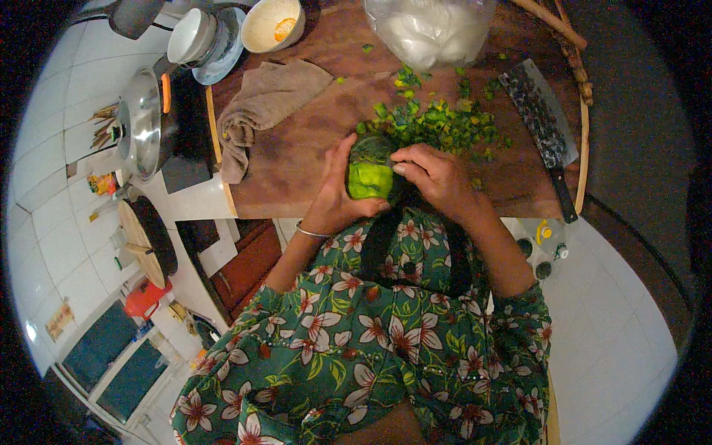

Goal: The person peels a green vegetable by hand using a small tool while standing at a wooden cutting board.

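My left hand cups a round green vegetable near the table's front edge, thumb below and fingers along its left side. Its near side is bright, smooth green, while the upper side is dark green; its exact kind is unclear. With thumb and forefinger together, my right hand pinches at the vegetable's right edge. Whether a loose strip of skin sits between these fingertips cannot be made out. Just beyond both hands, a heap of small green and yellow pieces lies spread on the wooden tabletop.
A cleaver rests at the right, its handle overhanging the front edge. A brown cloth lies at the left. At the back are a clear plastic bag and a bowl. A lidded pan stands on the left counter.
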The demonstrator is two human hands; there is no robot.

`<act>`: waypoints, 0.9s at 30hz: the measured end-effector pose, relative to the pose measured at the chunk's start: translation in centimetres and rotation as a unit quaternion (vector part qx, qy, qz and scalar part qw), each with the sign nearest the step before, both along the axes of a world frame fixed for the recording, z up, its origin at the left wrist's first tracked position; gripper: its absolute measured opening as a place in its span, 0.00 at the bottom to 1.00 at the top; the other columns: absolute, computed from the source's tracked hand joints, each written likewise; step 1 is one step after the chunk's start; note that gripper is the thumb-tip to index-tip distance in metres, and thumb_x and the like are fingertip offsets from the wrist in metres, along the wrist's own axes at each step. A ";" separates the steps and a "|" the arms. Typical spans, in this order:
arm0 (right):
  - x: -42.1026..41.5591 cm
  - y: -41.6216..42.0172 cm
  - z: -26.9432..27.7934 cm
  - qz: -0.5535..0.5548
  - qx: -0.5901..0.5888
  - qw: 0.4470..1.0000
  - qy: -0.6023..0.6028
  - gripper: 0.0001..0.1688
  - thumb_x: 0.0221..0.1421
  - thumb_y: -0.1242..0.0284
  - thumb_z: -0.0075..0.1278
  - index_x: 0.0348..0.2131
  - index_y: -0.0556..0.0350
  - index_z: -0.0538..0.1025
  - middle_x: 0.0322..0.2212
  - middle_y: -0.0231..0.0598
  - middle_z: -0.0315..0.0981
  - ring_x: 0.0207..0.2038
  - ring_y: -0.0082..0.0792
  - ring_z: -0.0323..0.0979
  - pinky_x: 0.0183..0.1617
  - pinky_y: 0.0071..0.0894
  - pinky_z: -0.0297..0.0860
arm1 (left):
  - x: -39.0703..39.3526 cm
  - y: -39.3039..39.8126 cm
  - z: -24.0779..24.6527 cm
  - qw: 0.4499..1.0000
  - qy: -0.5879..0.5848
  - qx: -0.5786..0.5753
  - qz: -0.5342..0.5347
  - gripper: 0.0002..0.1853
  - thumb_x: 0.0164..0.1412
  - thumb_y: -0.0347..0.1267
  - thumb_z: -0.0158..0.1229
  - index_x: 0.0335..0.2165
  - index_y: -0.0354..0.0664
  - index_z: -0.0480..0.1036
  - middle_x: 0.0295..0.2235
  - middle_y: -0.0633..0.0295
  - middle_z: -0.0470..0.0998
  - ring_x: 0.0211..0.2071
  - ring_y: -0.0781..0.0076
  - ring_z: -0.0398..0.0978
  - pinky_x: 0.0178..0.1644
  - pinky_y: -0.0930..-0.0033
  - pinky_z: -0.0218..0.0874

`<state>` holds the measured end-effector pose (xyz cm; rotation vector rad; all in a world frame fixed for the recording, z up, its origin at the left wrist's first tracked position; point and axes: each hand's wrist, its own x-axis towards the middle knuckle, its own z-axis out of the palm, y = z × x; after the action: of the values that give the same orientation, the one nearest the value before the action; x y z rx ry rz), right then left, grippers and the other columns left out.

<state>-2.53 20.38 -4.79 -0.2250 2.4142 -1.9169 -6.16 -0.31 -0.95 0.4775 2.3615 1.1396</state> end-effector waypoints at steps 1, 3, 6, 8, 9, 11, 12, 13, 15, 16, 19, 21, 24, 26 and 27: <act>0.0 0.0 -0.2 -0.004 -0.011 1.000 -0.015 0.10 0.54 0.70 0.49 0.34 0.56 0.74 0.32 0.43 0.75 0.36 0.45 0.74 0.40 0.37 0.70 | 0.0 0.0 -0.1 1.000 0.002 0.000 0.001 0.57 0.29 0.37 0.72 0.58 0.36 0.49 0.46 0.46 0.63 0.49 0.49 0.60 0.57 0.58 0.50; 0.0 0.0 -0.2 -0.008 -0.027 0.999 -0.038 0.10 0.54 0.70 0.49 0.34 0.56 0.75 0.32 0.43 0.75 0.36 0.44 0.74 0.41 0.37 0.69 | -0.2 -0.2 -0.6 1.000 0.009 0.008 -0.002 0.58 0.29 0.40 0.72 0.57 0.35 0.50 0.46 0.46 0.63 0.49 0.49 0.60 0.57 0.58 0.50; -0.2 0.3 -0.2 -0.005 -0.035 0.998 -0.052 0.10 0.53 0.70 0.50 0.34 0.56 0.75 0.32 0.43 0.75 0.36 0.42 0.74 0.41 0.36 0.69 | -0.3 -0.3 -0.5 1.000 0.017 0.007 -0.011 0.57 0.29 0.42 0.71 0.57 0.34 0.51 0.46 0.46 0.63 0.49 0.50 0.60 0.57 0.58 0.50; -0.3 0.6 -0.3 0.007 -0.032 0.998 -0.048 0.10 0.53 0.69 0.50 0.34 0.56 0.75 0.32 0.43 0.75 0.36 0.40 0.75 0.41 0.35 0.69 | -0.3 -0.3 -0.7 1.000 0.022 0.008 -0.012 0.57 0.29 0.42 0.71 0.57 0.34 0.51 0.47 0.46 0.63 0.50 0.49 0.60 0.57 0.58 0.50; -0.3 0.6 -0.2 0.006 -0.045 0.997 -0.062 0.10 0.53 0.71 0.50 0.35 0.57 0.75 0.31 0.41 0.75 0.35 0.36 0.74 0.40 0.33 0.68 | -0.2 -0.4 -0.9 1.000 0.028 0.010 -0.008 0.57 0.29 0.42 0.71 0.56 0.34 0.52 0.47 0.46 0.63 0.50 0.49 0.60 0.57 0.58 0.50; -0.2 0.4 -0.4 0.003 -0.072 0.993 -0.090 0.10 0.53 0.73 0.50 0.36 0.59 0.75 0.31 0.38 0.75 0.34 0.28 0.73 0.39 0.28 0.67 | -0.2 -0.5 -1.1 0.999 0.032 0.017 -0.012 0.56 0.29 0.43 0.71 0.56 0.34 0.52 0.47 0.46 0.63 0.51 0.49 0.59 0.57 0.58 0.50; -0.1 0.5 -1.4 -0.019 -0.062 0.991 -0.119 0.11 0.53 0.72 0.51 0.36 0.58 0.75 0.31 0.38 0.75 0.35 0.30 0.73 0.40 0.29 0.68 | -0.2 -0.6 -1.1 0.999 0.028 0.023 -0.016 0.57 0.29 0.43 0.71 0.56 0.34 0.52 0.47 0.46 0.62 0.51 0.49 0.59 0.57 0.57 0.49; 0.2 0.7 -2.7 -0.044 -0.053 0.987 -0.147 0.11 0.53 0.70 0.51 0.36 0.57 0.75 0.31 0.39 0.75 0.35 0.32 0.73 0.40 0.30 0.68 | -0.1 -0.6 -0.9 0.999 0.024 0.027 -0.023 0.57 0.29 0.43 0.71 0.56 0.35 0.52 0.48 0.46 0.62 0.52 0.49 0.59 0.58 0.57 0.49; 1.0 1.1 -3.7 -0.088 -0.058 0.980 -0.170 0.12 0.53 0.68 0.51 0.36 0.56 0.75 0.31 0.39 0.76 0.36 0.33 0.73 0.41 0.31 0.68 | 0.7 -0.9 -0.8 0.998 0.045 -0.002 -0.035 0.58 0.29 0.45 0.71 0.57 0.35 0.52 0.49 0.46 0.62 0.52 0.48 0.58 0.58 0.56 0.48; 1.7 1.1 -3.4 -0.108 -0.072 0.977 -0.167 0.12 0.53 0.68 0.51 0.36 0.56 0.74 0.31 0.39 0.75 0.36 0.33 0.73 0.41 0.30 0.67 | 1.0 -1.0 -0.9 0.998 0.054 -0.016 -0.040 0.58 0.29 0.45 0.71 0.57 0.35 0.51 0.49 0.46 0.61 0.53 0.48 0.58 0.58 0.55 0.48; 1.5 0.4 -1.5 -0.127 -0.096 0.980 -0.120 0.12 0.54 0.69 0.51 0.38 0.55 0.74 0.32 0.39 0.75 0.36 0.31 0.73 0.41 0.28 0.67 | 0.1 -1.2 -0.9 0.997 0.058 -0.008 -0.053 0.58 0.30 0.46 0.70 0.58 0.36 0.50 0.51 0.46 0.60 0.53 0.48 0.57 0.59 0.55 0.46; 3.0 -0.8 -0.8 -0.104 -0.108 0.983 -0.110 0.12 0.54 0.69 0.50 0.38 0.55 0.74 0.32 0.39 0.75 0.35 0.31 0.73 0.41 0.28 0.67 | 0.2 -1.2 -0.9 0.998 0.038 0.025 -0.039 0.58 0.31 0.45 0.70 0.59 0.37 0.50 0.52 0.46 0.60 0.54 0.48 0.56 0.60 0.56 0.45; 3.4 -1.7 0.1 -0.076 -0.120 0.983 -0.120 0.12 0.55 0.70 0.49 0.39 0.57 0.74 0.33 0.40 0.75 0.35 0.33 0.73 0.40 0.29 0.68 | -0.2 -1.3 -0.5 0.999 0.012 0.028 -0.041 0.58 0.31 0.44 0.70 0.59 0.38 0.49 0.52 0.46 0.60 0.54 0.48 0.56 0.60 0.56 0.44; 3.3 -1.9 -0.2 -0.061 -0.119 0.984 -0.114 0.12 0.56 0.69 0.49 0.39 0.57 0.74 0.33 0.42 0.75 0.35 0.34 0.74 0.40 0.31 0.68 | -0.6 -1.7 -0.6 0.999 -0.005 0.027 -0.036 0.58 0.32 0.44 0.70 0.59 0.38 0.49 0.51 0.45 0.60 0.53 0.48 0.56 0.60 0.56 0.44; 3.1 -2.0 0.0 -0.059 -0.118 0.985 -0.110 0.12 0.56 0.69 0.49 0.39 0.57 0.74 0.33 0.43 0.75 0.35 0.34 0.74 0.40 0.31 0.68 | -0.4 -1.8 -0.8 0.999 -0.016 0.029 -0.025 0.58 0.32 0.44 0.70 0.59 0.38 0.49 0.51 0.45 0.60 0.53 0.49 0.57 0.60 0.56 0.44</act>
<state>0.57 18.43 -4.82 0.1183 2.1051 -2.1479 -6.59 -2.14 -1.72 0.5311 2.2811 1.1882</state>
